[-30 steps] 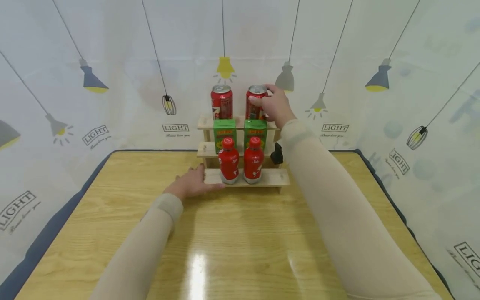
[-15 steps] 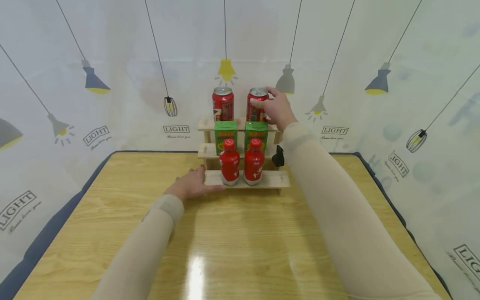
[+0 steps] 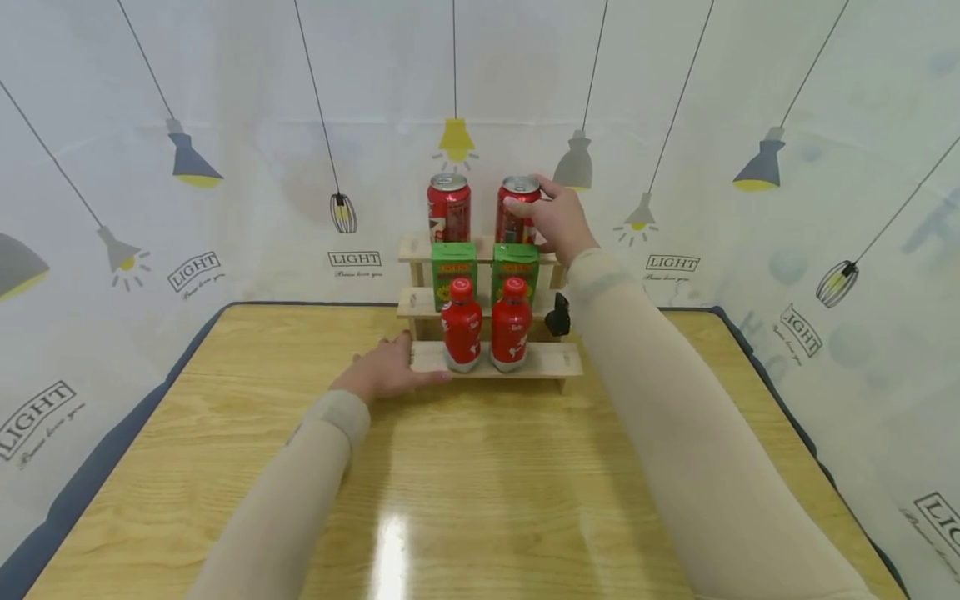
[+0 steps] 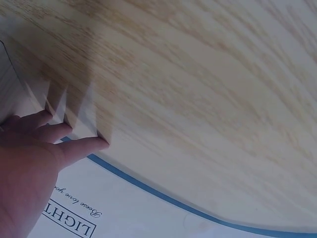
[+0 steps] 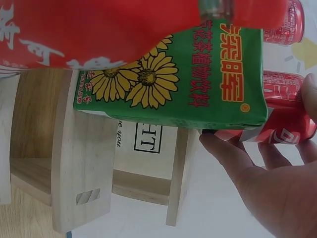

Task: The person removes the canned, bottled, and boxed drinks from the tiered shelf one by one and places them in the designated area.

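Right hand (image 3: 557, 221) curled round glossy red metal can (image 3: 517, 208), left hand (image 3: 384, 372) flat against pale wooden rack (image 3: 551, 360)

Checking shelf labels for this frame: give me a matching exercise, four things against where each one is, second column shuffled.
Things:
1. red cans
2. green cartons
3. red bottles
4. left hand

Places:
A. bottom step of the wooden rack
B. at the left end of the bottom step
C. top step
D. middle step

Pairs: 1-C, 2-D, 3-A, 4-B. The right hand grips the right-hand can.
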`<state>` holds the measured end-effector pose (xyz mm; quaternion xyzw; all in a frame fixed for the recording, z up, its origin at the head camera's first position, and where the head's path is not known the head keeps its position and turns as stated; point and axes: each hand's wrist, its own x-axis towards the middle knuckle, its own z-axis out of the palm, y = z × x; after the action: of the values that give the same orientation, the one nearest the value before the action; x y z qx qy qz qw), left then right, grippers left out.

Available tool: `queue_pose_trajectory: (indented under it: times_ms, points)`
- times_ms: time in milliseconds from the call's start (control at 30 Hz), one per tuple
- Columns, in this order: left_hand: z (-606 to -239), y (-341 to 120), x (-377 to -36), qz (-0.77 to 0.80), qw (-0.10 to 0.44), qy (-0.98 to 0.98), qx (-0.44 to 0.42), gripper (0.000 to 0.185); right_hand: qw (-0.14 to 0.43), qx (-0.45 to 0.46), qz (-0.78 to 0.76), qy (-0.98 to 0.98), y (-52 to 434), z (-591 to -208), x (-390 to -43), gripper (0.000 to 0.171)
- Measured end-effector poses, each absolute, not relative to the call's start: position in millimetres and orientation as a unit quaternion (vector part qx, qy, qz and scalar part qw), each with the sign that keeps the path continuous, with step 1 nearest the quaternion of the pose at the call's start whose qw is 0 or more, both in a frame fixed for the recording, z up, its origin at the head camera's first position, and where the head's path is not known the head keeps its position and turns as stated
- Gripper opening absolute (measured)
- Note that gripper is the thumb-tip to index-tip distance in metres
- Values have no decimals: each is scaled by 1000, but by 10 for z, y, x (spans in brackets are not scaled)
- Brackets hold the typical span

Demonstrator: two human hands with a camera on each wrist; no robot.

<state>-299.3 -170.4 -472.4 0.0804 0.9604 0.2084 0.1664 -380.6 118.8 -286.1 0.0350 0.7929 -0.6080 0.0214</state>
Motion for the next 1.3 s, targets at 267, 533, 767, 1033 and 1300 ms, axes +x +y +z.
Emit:
queue_pose_trajectory:
  times_ms: [267, 533, 767, 1033, 1300]
  points:
    - [-4683, -1692, -2996, 197, 160, 964, 83, 147, 12, 32, -596, 802, 1194, -2850, -3811, 74]
    - [-4687, -1695, -3012, 207, 165, 961, 77, 148, -12, 18, -584, 811, 1171, -2892, -3840, 72]
    - [-4709, -1693, -3009, 214, 166, 960, 74, 149, 3, 15, -581, 814, 1188, -2879, -3833, 68]
    - [-4695, -1695, -3007, 217, 173, 958, 70, 149, 11, 2, -613, 790, 1197, -2890, -3861, 67]
    - [-4743, -1701, -3007, 211, 176, 959, 68, 152, 15, 10, -613, 790, 1255, -2884, -3826, 74]
